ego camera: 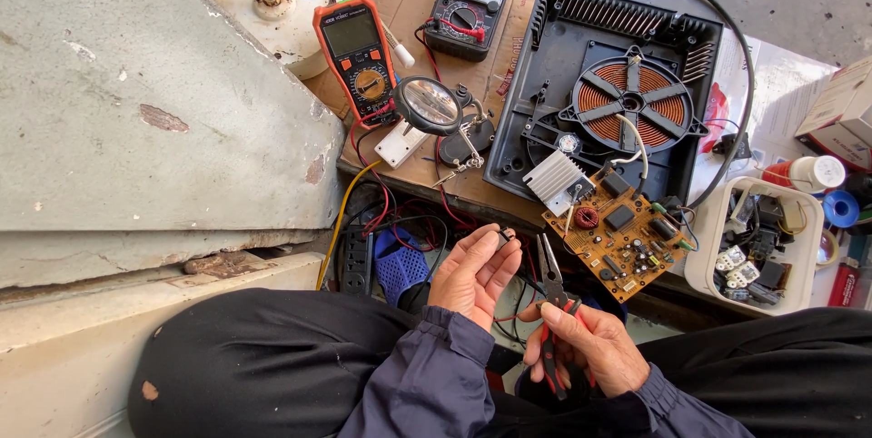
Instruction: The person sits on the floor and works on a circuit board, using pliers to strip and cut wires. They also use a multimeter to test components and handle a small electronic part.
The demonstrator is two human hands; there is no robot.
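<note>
My left hand [472, 273] pinches a small dark electronic part [504, 236] between thumb and fingertips, raised over my lap. My right hand [586, 345] grips red-handled needle-nose pliers [551, 285], jaws pointing up beside the left hand's fingers. Just beyond the pliers lies a brown circuit board [622, 233] with a silver heat sink [555, 177]. The board is wired to the opened black induction cooker base [545, 56] with its copper coil [634, 104].
An orange digital multimeter [357, 54], a black analogue meter [470, 0] and a magnifier on a stand [430, 104] sit on cardboard. A white tub of parts [761, 245] stands at right. A concrete slab [136, 102] rises at left; cables and a power strip [356, 261] lie below.
</note>
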